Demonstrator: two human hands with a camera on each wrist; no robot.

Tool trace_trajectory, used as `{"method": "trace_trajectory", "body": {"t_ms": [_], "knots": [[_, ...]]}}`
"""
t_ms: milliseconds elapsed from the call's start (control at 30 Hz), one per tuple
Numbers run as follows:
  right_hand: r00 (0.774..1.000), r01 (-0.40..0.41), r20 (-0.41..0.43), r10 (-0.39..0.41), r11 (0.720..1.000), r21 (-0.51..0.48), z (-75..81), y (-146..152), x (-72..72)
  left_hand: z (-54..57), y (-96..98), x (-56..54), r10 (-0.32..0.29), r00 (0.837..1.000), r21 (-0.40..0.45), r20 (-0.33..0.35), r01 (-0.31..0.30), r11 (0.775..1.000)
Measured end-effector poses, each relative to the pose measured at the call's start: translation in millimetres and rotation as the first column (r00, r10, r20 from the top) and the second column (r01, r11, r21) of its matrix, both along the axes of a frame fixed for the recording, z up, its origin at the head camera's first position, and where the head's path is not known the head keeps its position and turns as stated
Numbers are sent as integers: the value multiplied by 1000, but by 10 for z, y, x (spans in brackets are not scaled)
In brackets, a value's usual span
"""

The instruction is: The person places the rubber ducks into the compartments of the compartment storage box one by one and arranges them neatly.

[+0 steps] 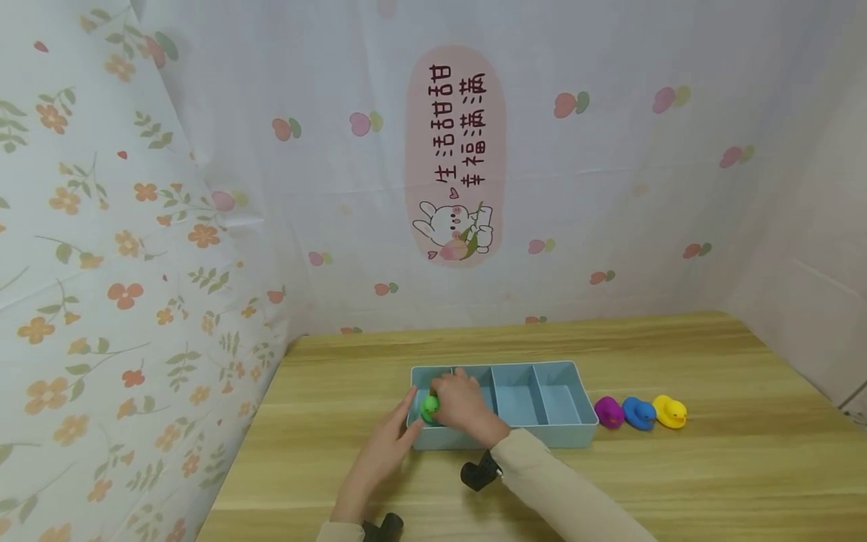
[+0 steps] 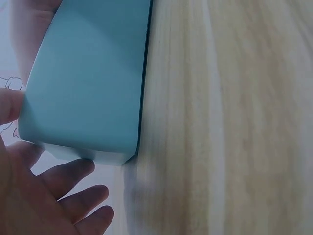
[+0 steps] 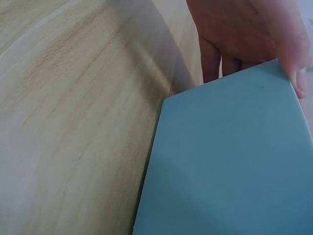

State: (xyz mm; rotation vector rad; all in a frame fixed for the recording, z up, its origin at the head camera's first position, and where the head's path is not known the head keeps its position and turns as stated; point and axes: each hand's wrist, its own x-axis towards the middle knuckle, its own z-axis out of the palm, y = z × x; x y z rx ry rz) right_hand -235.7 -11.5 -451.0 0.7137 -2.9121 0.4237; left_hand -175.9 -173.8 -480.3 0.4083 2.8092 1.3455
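Note:
A light-blue box (image 1: 504,436) with several compartments in a row lies lengthwise on the wooden table. My right hand (image 1: 463,406) reaches into its left end and grips a small green toy duck (image 1: 430,409) at the leftmost compartment. The fingertips behind the duck are partly hidden. At the box's left end, my left hand (image 1: 384,446) rests against the corner, its fingers fairly straight along the end wall. In the left wrist view, the left thumb (image 2: 10,105) touches the rim, while the lower fingers (image 2: 88,198) are spread loosely. The duck is hidden in both wrist views.
To the right of the box, a purple duck (image 1: 609,412), a blue duck (image 1: 640,414) and a yellow duck (image 1: 670,412) sit in a row. A patterned cloth (image 1: 339,188) hangs behind the wooden table (image 1: 745,452) and along its left side.

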Motion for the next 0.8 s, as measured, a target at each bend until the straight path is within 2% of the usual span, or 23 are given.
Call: {"method": "trace_trajectory", "body": {"t_ms": [233, 433, 800], "knots": [[999, 13, -38, -10, 997, 73, -5, -18, -11, 16, 18, 7, 13, 1000, 9, -7, -13, 1000], [1000, 13, -27, -10, 994, 111, 3, -31, 10, 2, 16, 21, 16, 1000, 6, -2, -16, 1000], [998, 17, 58, -21, 998, 60, 76, -14, 29, -32, 12, 15, 6, 1000, 11, -9, -6, 1000]]}}
